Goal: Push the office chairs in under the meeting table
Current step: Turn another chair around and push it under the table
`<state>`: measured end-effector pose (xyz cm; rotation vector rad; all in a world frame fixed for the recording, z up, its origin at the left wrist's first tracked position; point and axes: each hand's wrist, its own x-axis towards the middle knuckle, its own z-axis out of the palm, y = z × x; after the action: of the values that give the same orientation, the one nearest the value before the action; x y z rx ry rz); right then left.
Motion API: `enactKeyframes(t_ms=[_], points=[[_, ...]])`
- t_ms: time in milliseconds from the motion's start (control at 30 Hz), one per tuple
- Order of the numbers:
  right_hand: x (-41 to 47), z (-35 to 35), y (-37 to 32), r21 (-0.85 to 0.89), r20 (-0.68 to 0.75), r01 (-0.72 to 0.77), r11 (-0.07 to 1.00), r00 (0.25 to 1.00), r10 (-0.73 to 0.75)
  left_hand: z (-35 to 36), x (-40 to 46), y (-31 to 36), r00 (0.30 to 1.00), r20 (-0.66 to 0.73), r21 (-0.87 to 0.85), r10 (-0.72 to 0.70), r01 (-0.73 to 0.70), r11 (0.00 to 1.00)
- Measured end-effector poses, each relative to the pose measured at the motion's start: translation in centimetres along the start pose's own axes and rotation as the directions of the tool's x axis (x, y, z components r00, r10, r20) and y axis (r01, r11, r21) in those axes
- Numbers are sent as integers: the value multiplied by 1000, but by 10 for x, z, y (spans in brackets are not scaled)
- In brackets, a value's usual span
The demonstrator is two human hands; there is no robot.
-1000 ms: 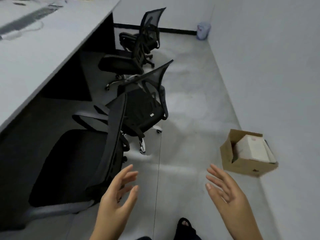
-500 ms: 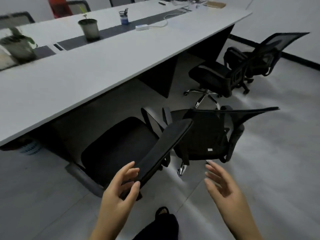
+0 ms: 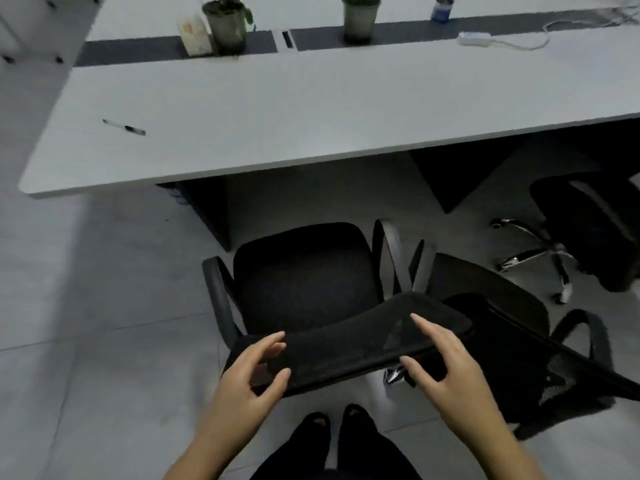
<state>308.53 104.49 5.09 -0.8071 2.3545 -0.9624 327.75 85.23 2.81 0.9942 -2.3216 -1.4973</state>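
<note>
A black office chair (image 3: 304, 278) stands directly in front of me, its seat out on the floor short of the edge of the long grey meeting table (image 3: 311, 109). Its mesh backrest (image 3: 346, 344) lies across the bottom of the view. My left hand (image 3: 252, 372) hovers at the backrest's left end, fingers spread and loosely bent. My right hand (image 3: 446, 362) reaches over the right end, fingers straight above the top edge. Neither hand grips it. A second black chair (image 3: 519, 341) stands close on the right, and a third (image 3: 588, 230) further right.
On the table lie a pen (image 3: 124, 127), two potted plants (image 3: 227, 26), a blue cup (image 3: 441, 8) and a white power strip (image 3: 474, 39) with its cable. Dark table legs (image 3: 207, 209) stand under the top. My feet (image 3: 336, 427) are just behind the chair.
My view has swung left, from the row of chairs to face the table squarely. Both hands have moved forward to the nearest chair's backrest.
</note>
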Motion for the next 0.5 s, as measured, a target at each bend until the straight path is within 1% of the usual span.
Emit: enactKeyframes(t_ms=[33,67,100,133,200,233,300,333,400,500], points=[[11,-1,9,-183,117,76,980,992,-55,4,1,-1,1000,23,65,-6,5,998],[22,0,20,-335,240,156,929,968,-76,8,2,-2,998,66,151,-5,-6,988],[33,2,31,-434,337,217,874,939,-67,13,3,-6,992,125,245,10,-40,969],[42,3,41,-487,399,258,834,916,-50,19,4,-12,984,180,323,5,-64,944],[58,6,60,-512,432,327,794,897,-91,30,7,-22,969,246,463,-41,-80,883],[66,7,67,-527,431,365,768,893,-129,36,9,-30,966,257,538,-35,-113,835],[78,10,77,-528,429,405,747,886,-177,50,14,-41,975,223,636,3,-148,758],[83,11,82,-525,412,409,747,889,-198,55,17,-45,985,175,674,-1,-119,729],[88,16,86,-546,410,435,716,884,-225,60,24,-48,994,109,706,-9,-71,705],[97,20,89,-544,395,464,699,877,-274,58,33,-52,995,92,706,34,-89,703]])
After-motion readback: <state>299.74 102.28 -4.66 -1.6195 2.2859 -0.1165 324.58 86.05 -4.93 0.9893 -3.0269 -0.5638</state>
